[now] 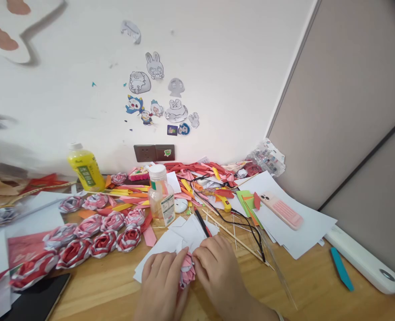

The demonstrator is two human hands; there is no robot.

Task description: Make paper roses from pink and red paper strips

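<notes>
Low in the middle of the head view, a pink and white folded paper rose (187,273) sits between my two hands. My left hand (162,278) is wrapped round its left side, fingers curled. From the right, my right hand (219,267) pinches the rose's upper edge with thumb and forefinger. Parts of the rose are hidden by the fingers. White paper sheets (157,249) lie on the wooden table just beyond, with a black pen (202,223) across them. Finished-looking red and pink paper roses (104,244) stand in rows to the left.
A clear bottle (162,200) and a yellow drink bottle (87,169) stand near the wall. Coloured paper strips (204,171) pile up behind. A pink-cased phone (282,210) rests on white sheets at right; a teal cutter-like piece (341,269) lies beyond. A black phone (38,294) lies at left.
</notes>
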